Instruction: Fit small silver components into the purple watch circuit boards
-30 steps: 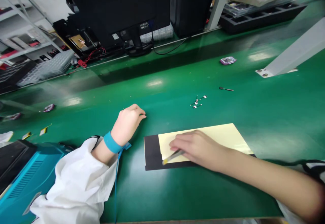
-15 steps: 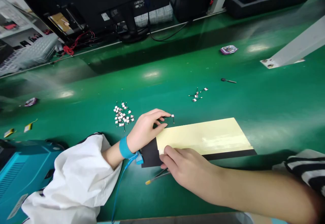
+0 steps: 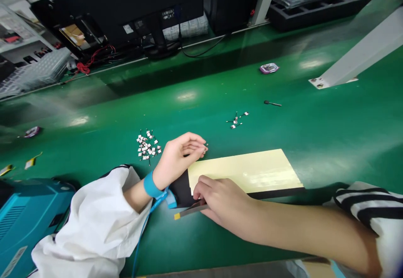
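Note:
A pale yellow sheet (image 3: 248,170) lies on a black board (image 3: 182,190) near the front of the green bench. My right hand (image 3: 220,200) rests on the sheet's left end, fingers closed on tweezers (image 3: 189,211) with a yellow tip. My left hand (image 3: 181,154), with a blue wrist strap (image 3: 150,185), hovers at the sheet's upper left corner, fingers curled and pinched on a tiny component with a thin lead. A pile of small white components (image 3: 147,145) lies just left of that hand.
A few more small components (image 3: 236,119) lie further back, with a black pin (image 3: 272,103) and a purple-rimmed part (image 3: 268,68) beyond. A teal box (image 3: 28,215) sits at the left front. Monitor, cables and black trays line the back. A white strut (image 3: 355,57) slants at right.
My left hand swept right from the component pile to the sheet's corner, carrying a small part. My right hand slid to the sheet's left end with the tweezers. The camera tilted slightly.

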`<state>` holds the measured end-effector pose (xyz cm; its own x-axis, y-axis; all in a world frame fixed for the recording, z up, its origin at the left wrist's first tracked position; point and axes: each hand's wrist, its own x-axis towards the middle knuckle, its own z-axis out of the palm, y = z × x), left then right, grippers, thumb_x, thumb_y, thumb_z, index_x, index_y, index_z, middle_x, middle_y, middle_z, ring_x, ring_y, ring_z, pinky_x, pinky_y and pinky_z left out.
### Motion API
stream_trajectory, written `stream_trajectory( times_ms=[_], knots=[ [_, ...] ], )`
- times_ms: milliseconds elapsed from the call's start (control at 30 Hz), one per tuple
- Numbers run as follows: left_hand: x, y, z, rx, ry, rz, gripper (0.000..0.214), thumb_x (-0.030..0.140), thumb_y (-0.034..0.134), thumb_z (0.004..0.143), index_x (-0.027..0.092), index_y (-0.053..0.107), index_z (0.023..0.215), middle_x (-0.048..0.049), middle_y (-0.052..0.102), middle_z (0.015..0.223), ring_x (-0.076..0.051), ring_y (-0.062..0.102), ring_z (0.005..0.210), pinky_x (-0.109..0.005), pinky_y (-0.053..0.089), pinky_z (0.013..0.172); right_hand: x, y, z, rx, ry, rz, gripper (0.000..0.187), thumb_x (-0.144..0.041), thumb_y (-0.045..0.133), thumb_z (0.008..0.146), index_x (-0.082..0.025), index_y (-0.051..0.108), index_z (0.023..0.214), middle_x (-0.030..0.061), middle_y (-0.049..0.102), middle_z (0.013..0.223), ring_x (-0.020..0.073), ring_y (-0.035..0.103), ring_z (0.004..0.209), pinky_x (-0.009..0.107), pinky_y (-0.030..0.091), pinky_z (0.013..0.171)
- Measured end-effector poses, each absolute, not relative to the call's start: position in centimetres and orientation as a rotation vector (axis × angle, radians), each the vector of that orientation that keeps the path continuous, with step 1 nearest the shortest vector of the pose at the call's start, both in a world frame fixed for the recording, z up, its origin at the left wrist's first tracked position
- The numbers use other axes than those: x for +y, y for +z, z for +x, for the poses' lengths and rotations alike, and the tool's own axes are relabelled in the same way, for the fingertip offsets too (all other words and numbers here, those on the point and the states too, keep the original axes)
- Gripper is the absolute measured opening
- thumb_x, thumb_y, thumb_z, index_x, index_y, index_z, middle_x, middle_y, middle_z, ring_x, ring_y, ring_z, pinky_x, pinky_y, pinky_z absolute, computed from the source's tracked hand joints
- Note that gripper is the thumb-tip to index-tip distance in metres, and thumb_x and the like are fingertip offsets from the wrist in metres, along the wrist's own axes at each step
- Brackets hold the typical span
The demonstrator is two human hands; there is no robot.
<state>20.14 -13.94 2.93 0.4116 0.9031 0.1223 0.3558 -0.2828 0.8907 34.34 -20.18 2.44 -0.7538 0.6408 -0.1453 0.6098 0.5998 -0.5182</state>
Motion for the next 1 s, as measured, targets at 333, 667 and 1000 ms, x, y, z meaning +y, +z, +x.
stream_trajectory(
  times_ms=[333, 667, 1000],
  knots=[
    [-14.1, 2.0, 20.0, 1.031, 0.890, 1.678, 0.019, 0.018, 0.059, 0.076, 0.009, 0.062, 0.093, -0.0088, 0.065, 0.091, -0.013, 0.064, 0.080, -0.019, 0.055, 0.073, -17.9, 3.2, 35.8, -2.090, 1.366, -1.111, 0.005, -0.016, 0.061, 0.073, -0.013, 0.057, 0.073, -0.0020, 0.054, 0.071, 0.0068, 0.046, 0.059, 0.018, 0.033, 0.055],
    [-15.8, 2.4, 19.9, 1.100, 1.162, 2.131, 0.020, 0.013, 0.063, 0.073, 0.017, 0.062, 0.093, -0.0009, 0.066, 0.083, -0.006, 0.062, 0.071, -0.013, 0.052, 0.068, -14.5, 3.7, 37.8, -1.519, 1.713, -1.130, 0.019, -0.032, 0.058, 0.073, -0.013, 0.057, 0.075, -0.0005, 0.048, 0.067, 0.0083, 0.042, 0.063, 0.020, 0.029, 0.056],
    [-16.0, 2.9, 20.0, 1.130, 1.156, 2.480, 0.023, 0.012, 0.058, 0.076, 0.016, 0.056, 0.098, 0.0010, 0.067, 0.080, -0.008, 0.064, 0.072, -0.014, 0.052, 0.069, -14.9, 3.4, 37.4, -1.551, 1.725, -1.129, 0.022, -0.033, 0.057, 0.074, -0.011, 0.058, 0.075, -0.0010, 0.048, 0.064, 0.0062, 0.038, 0.058, 0.020, 0.025, 0.053]
  ],
)
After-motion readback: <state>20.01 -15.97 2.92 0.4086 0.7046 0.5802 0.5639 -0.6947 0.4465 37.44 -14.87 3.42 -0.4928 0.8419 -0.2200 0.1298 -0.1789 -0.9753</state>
